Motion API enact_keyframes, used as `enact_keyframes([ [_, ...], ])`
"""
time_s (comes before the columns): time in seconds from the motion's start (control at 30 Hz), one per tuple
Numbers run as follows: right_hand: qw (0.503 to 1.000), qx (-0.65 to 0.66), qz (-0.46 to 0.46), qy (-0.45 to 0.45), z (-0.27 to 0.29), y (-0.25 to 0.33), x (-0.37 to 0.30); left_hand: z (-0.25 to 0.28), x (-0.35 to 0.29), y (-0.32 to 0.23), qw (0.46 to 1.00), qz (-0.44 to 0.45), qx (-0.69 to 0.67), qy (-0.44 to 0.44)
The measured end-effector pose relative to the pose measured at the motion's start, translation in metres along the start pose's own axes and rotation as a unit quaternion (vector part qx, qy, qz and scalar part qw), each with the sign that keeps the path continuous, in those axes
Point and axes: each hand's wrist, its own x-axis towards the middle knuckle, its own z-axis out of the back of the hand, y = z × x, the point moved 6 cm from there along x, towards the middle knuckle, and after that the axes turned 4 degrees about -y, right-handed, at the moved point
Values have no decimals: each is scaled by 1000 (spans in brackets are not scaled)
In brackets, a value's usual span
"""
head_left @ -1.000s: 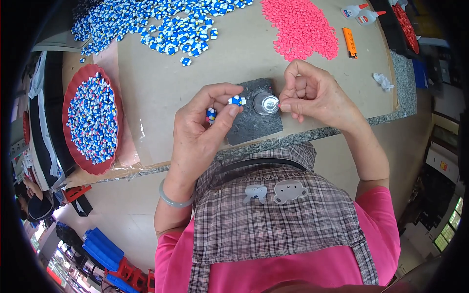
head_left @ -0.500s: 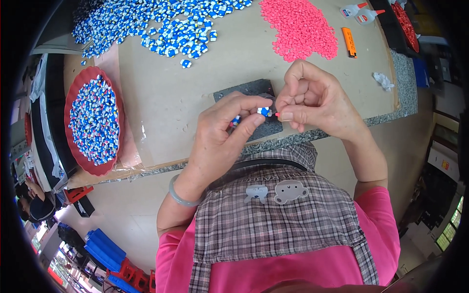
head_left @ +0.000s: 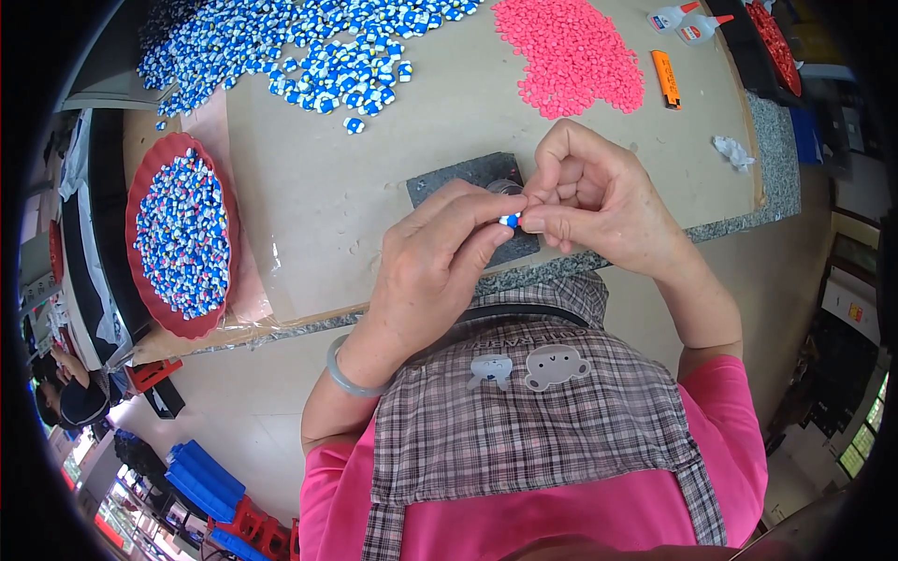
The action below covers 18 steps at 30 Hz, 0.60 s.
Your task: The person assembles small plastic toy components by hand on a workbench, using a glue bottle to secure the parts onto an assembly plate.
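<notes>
Between the thumb and forefinger of my left hand, a small blue-and-white figure piece is pinched. My right hand is closed in a pinch, its fingertips against the right side of that piece. The small pink piece seen earlier in the right fingertips is now hidden by them. Both hands are over a dark slab near the table's front edge. Just behind the fingertips, a round clear object is partly covered.
Blue-and-white pieces are heaped at the far left, pink pieces at the far middle. A red scalloped tray of mixed pieces stands left. An orange lighter, glue bottles and crumpled tissue lie right.
My hands have come together; the right fingertips now touch the blue-and-white piece. The pink piece has gone from sight, as has another coloured piece that showed inside my left hand.
</notes>
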Motion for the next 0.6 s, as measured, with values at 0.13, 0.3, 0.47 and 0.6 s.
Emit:
enact_keyframes([
  [0.13, 998, -25, 36, -34, 0, -1, -2, 0, 1, -4, 1000, -26, 15, -5],
  [0.3, 948, -209, 207, -121, -3, 12, -10, 4, 0, 2, 999, -26, 27, -24],
  [0.47, 929, -260, 193, -180, 29, 2, -6, 18, -8, 22, 974, 150, -162, -49],
  [0.6, 872, -352, 177, -290, 75, -13, 3, 40, -17, 67, 840, 262, -465, -102],
])
